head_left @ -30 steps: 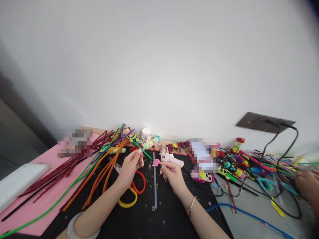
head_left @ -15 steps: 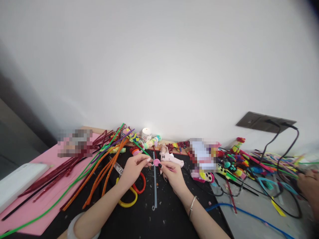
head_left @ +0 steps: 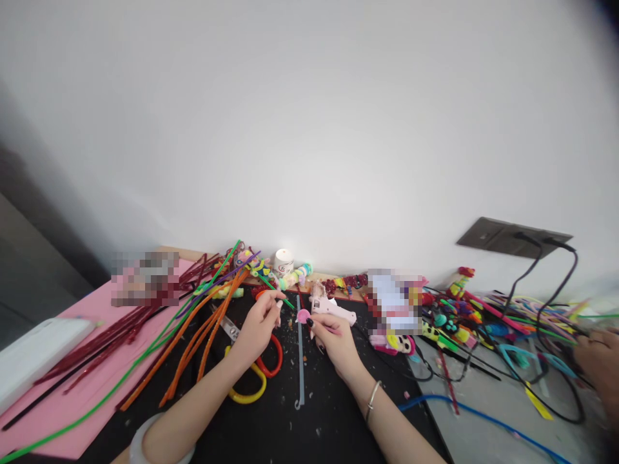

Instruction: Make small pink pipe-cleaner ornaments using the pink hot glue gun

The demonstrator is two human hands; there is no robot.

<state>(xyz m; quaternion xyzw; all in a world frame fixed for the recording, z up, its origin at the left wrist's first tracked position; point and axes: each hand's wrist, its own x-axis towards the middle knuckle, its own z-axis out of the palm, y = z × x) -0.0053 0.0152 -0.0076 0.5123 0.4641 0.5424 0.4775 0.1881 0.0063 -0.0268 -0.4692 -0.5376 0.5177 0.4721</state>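
— What has the left hand (head_left: 258,322) got?

— A thin green pipe cleaner (head_left: 278,293), pinched between thumb and fingertips; the stem runs up and back from the fingers toward the heap of craft bits by the wall.

— And the right hand (head_left: 333,335)?

— Closed on a small pink disc (head_left: 304,316), held at the fingertips just above the black worktop (head_left: 271,425). The disc sits between the two hands, close to the green stem's near end but apart from it.

— What lies around them?

— Under the left hand, scissors (head_left: 256,374) with red and yellow loops. Between the hands a clear glue stick (head_left: 300,351) lies lengthwise on the worktop. A white glue gun (head_left: 331,309) rests just behind the right hand. To the left, orange pipe cleaners (head_left: 193,341) fan out beside a pink sheet (head_left: 72,406).

— Anyone else there?

— Another person's hand (head_left: 597,354) at the far right edge, among tangled cables and coloured stems.
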